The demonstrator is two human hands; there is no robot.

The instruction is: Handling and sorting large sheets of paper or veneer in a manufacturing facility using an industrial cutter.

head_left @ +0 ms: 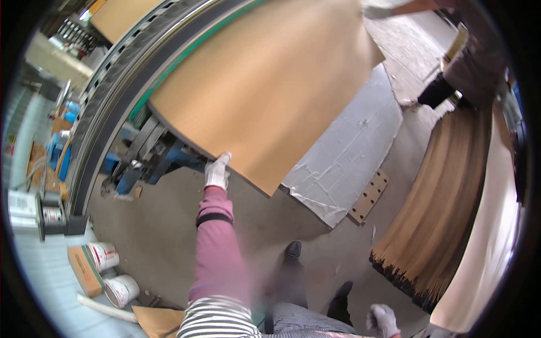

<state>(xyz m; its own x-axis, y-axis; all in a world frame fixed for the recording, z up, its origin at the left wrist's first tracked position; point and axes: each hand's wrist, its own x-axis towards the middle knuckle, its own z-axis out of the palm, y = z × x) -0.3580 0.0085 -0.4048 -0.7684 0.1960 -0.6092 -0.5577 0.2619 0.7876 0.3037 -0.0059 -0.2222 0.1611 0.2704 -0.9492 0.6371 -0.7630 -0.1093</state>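
A large tan board [265, 96], thin and smooth, stretches from the machine's edge across the upper middle. My left hand [218, 170], in a white glove, grips its near edge, thumb on top and fingers underneath out of sight. Low at the right, beside my legs, my gloved right hand [384, 319] is loosely closed, and nothing shows in it. At the far end a co-worker's gloved hand [376, 12] is at the board's edge. Partly under the board lies a stack wrapped in silvery sheeting [355, 146].
A long machine frame with a green strip [169, 70] curves along the left. Dark-edged wood veneer sheets [437, 208] are piled at the right, next to a pale sheet [479, 248]. White buckets [121, 290] and a cardboard box [84, 271] stand lower left. A holed wooden block [369, 197] lies nearby.
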